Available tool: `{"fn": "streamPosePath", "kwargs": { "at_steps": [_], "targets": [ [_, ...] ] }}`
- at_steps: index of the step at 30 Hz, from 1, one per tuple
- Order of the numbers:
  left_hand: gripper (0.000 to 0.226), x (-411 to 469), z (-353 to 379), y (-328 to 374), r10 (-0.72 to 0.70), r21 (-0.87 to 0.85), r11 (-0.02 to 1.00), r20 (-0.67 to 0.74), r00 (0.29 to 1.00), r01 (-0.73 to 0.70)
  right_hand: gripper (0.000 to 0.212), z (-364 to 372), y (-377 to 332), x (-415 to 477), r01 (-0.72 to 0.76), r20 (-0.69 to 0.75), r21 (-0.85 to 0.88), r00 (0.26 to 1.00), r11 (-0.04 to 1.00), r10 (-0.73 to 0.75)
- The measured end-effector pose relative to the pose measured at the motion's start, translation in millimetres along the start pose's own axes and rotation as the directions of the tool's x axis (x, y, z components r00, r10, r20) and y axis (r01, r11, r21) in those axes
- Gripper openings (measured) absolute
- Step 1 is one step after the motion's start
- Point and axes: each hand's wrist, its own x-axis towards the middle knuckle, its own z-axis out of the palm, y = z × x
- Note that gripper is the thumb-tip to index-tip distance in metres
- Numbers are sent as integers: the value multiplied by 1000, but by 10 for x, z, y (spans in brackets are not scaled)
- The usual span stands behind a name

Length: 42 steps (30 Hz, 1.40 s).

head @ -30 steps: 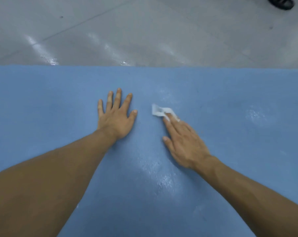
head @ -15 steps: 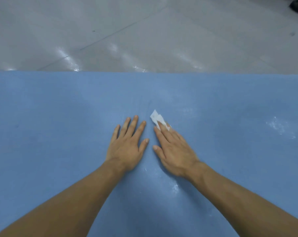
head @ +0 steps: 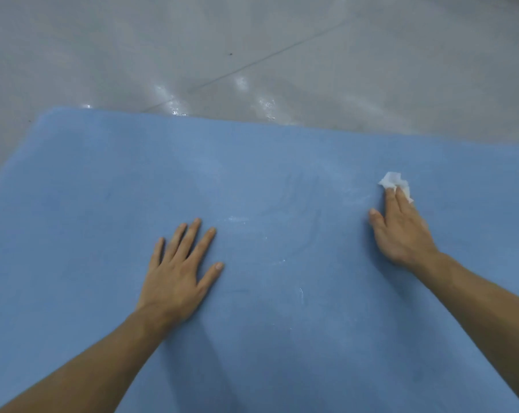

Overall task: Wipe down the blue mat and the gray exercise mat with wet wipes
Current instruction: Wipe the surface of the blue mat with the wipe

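Observation:
The blue mat [head: 88, 234] fills most of the view, with faint wet streaks across its middle. My left hand [head: 177, 272] lies flat on it with fingers spread, left of centre. My right hand [head: 401, 231] presses a crumpled white wet wipe [head: 392, 181] onto the mat at the right, with straight fingers on top of it; most of the wipe is hidden under the fingers. The gray exercise mat is not in view.
A shiny grey floor [head: 252, 49] with a thin seam line lies beyond the mat's far edge. The mat's far left corner [head: 48, 114] shows at the upper left.
My right hand has slid the wipe away from my left hand to the right across the mat. The view has shifted, so the mat's far left corner now shows.

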Motion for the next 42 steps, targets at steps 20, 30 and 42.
{"fn": "streamPosePath", "kwargs": {
  "at_steps": [20,30,42],
  "targets": [
    [68,-216,-22,-216,-107,1,994,-46,993,108,75,199,-651,484,125,1,-131,992,984,-126],
    [68,-211,-26,-222,-104,2,995,-37,994,104,80,576,-1655,37,634,183,-34,764,773,-619],
    [69,-199,-49,-189,-114,-9,993,-14,993,114,77,196,-469,304,172,-27,-74,984,982,-174]
  ]
}}
